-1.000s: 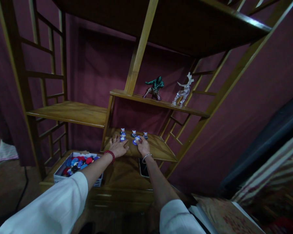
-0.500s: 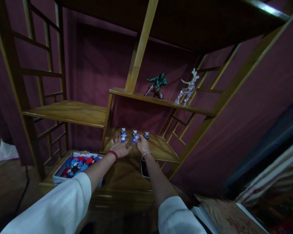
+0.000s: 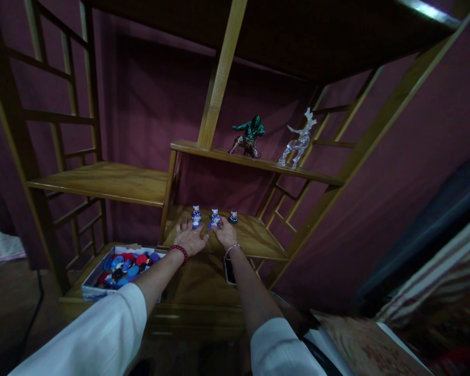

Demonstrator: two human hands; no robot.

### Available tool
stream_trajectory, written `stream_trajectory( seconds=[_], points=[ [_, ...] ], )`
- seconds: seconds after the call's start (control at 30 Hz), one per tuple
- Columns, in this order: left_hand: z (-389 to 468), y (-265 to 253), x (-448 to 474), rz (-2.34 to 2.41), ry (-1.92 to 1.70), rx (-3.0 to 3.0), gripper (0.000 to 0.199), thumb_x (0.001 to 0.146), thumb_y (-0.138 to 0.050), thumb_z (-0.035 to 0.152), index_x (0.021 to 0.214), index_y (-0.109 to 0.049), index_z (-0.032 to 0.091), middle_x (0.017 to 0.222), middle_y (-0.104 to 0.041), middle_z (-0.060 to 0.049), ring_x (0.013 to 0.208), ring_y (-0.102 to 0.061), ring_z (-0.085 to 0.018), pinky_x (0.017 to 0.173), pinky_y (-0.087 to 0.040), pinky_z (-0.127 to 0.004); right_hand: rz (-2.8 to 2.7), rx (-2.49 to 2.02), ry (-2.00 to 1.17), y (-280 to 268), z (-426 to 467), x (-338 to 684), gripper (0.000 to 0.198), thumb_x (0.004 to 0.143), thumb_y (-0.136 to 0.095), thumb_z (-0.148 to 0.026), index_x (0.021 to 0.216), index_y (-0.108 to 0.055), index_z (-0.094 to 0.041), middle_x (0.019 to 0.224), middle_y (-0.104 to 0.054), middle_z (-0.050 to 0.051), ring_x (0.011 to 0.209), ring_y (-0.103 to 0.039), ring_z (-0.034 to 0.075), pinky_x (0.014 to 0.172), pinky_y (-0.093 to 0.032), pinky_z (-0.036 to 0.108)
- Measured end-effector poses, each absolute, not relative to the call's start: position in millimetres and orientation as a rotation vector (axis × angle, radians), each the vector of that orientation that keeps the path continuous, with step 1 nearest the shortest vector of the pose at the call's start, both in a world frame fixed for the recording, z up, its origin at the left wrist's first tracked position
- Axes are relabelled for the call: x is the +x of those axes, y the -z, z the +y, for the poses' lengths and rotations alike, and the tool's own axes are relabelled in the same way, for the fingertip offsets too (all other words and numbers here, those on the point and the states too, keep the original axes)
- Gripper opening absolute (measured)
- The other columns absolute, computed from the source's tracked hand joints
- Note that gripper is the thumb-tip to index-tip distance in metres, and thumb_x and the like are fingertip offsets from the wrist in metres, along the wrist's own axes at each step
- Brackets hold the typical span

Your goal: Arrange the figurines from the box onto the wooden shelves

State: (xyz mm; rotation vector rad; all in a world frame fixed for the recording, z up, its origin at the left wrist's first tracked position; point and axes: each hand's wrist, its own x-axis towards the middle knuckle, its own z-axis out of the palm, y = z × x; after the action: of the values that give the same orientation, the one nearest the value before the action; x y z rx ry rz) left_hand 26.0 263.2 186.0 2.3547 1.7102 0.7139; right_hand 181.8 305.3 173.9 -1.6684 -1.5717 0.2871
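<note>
On the low right shelf (image 3: 254, 237) stand several small figurines in two rows. Three white-headed, dark-based ones form the back row: a left figurine (image 3: 196, 210), a middle figurine (image 3: 214, 213) and a right figurine (image 3: 233, 217). In front of the left one is a purple-haired figurine (image 3: 196, 222), and my left hand (image 3: 191, 239) lies beside it with fingers spread, holding nothing. My right hand (image 3: 226, 234) pinches a second purple figurine (image 3: 215, 223) in front of the middle one. Its base seems to be at the shelf surface.
A white box (image 3: 90, 292) full of red, blue and black figurines sits lower left. A phone (image 3: 229, 270) lies below my right wrist. On the shelf above stand a green crouching figure (image 3: 250, 137) and a clear deer (image 3: 300, 138). A wooden post (image 3: 223, 73) rises between compartments.
The view has shifted slightly. The purple figurine in my right hand sits a little more upright or turned; both hands stay in nearly the same place.
</note>
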Motion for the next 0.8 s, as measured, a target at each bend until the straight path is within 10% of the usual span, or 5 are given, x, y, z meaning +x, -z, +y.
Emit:
stream_trajectory(
  seconds=[0.8],
  points=[
    [265.4, -181.7, 25.4, 1.752, -0.778, 2.386, 0.046, 0.076, -0.041, 0.041, 0.119, -0.051, 0.029, 0.123, -0.047, -0.007, 0.116, -0.036, -0.028, 0.098, -0.017, -0.042, -1.626, -1.763, -0.149, -182.9, 302.5, 177.2, 0.056, 0.057, -0.068, -0.041, 0.106, -0.053, -0.021, 0.087, -0.063, 0.007, 0.082, -0.058, 0.022, 0.068, -0.041, 0.028]
  ],
)
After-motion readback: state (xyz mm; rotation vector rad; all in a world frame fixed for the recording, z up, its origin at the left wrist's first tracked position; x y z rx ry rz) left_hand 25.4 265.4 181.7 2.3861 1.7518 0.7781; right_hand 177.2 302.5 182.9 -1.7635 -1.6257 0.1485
